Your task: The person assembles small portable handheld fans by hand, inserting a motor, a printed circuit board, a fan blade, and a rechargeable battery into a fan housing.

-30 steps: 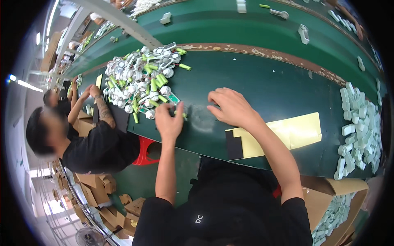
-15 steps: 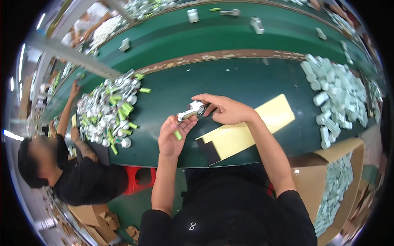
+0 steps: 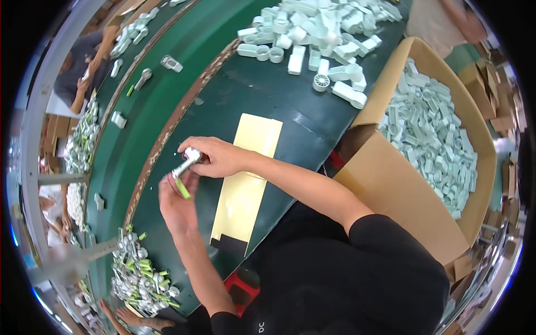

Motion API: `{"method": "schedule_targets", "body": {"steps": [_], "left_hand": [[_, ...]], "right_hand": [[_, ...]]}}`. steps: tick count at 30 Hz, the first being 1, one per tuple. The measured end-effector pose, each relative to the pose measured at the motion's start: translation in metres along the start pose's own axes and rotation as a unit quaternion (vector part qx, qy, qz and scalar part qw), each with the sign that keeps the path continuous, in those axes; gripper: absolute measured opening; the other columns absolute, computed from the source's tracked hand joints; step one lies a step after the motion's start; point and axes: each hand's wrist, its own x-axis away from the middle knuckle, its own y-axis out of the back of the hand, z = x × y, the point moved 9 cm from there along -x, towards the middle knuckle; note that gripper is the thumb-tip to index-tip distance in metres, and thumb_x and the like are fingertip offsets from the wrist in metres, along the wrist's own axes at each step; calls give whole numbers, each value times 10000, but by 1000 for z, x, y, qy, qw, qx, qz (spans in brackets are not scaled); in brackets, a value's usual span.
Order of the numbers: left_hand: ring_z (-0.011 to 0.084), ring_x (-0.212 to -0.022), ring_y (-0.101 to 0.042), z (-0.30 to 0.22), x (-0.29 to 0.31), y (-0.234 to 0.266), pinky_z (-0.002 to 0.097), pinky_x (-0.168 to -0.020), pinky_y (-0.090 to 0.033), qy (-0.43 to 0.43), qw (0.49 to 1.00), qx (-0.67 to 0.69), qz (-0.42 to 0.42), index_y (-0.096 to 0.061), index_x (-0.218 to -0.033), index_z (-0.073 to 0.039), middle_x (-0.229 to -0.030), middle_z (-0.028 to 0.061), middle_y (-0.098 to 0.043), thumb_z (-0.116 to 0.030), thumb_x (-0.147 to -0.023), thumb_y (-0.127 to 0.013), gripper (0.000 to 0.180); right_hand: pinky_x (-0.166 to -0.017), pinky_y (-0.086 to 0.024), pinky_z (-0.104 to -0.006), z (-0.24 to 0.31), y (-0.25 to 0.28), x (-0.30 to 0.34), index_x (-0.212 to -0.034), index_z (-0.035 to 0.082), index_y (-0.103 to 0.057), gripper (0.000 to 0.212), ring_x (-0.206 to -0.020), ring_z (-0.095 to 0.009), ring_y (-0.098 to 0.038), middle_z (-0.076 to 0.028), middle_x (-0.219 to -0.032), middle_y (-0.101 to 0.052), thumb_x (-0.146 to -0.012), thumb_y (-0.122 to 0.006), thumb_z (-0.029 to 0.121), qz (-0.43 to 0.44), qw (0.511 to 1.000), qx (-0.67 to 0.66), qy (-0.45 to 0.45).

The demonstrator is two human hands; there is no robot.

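Both my hands meet over the green table, on a small white and grey part [image 3: 188, 160] with a round head and a narrow stem, which looks like the inner assembly of a handheld fan. My right hand [image 3: 219, 157] has its fingers closed about the round head. Lower down, my left hand [image 3: 180, 205] pinches the stem end. A light green cylinder [image 3: 182, 188], like a battery, hangs beside the left fingers with a thin wire near it. My right forearm crosses a pale yellow sheet [image 3: 258, 131] with a dark end.
Pale mint fan housings [image 3: 312, 33] are heaped on the table's far right. A cardboard box [image 3: 402, 195] full of similar pieces stands at right. More assemblies with green cylinders [image 3: 139, 273] lie at lower left, near a co-worker's hands [image 3: 125, 317]. A green conveyor [image 3: 148, 117] carries scattered parts.
The view has swung to the right, bringing the box and mint heap closer in. My right hand has closed round the part's head; my left still holds the stem.
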Motion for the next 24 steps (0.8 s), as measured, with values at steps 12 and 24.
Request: {"method": "schedule_targets", "body": {"steps": [12, 24], "left_hand": [[396, -1030, -646, 108, -28, -345, 505, -915, -529, -317, 715, -579, 228, -623, -1156, 3, -1107, 204, -645, -406, -817, -802, 561], [449, -953, -645, 99, -16, -302, 513, -838, -548, -325, 802, -457, 206, -569, -1041, 28, -1066, 249, -636, -158, -835, -725, 319]], "right_hand": [[-591, -475, -414, -32, 27, 14, -1102, 52, -415, 433, -640, -299, -622, -144, -757, -617, -850, -758, 132, -196, 977, 77, -38], [-678, -553, -356, -31, 34, 11, -1316, 15, -580, 509, -770, -246, -672, -168, -1005, -672, -872, -802, 127, -221, 966, 137, -3]]}}
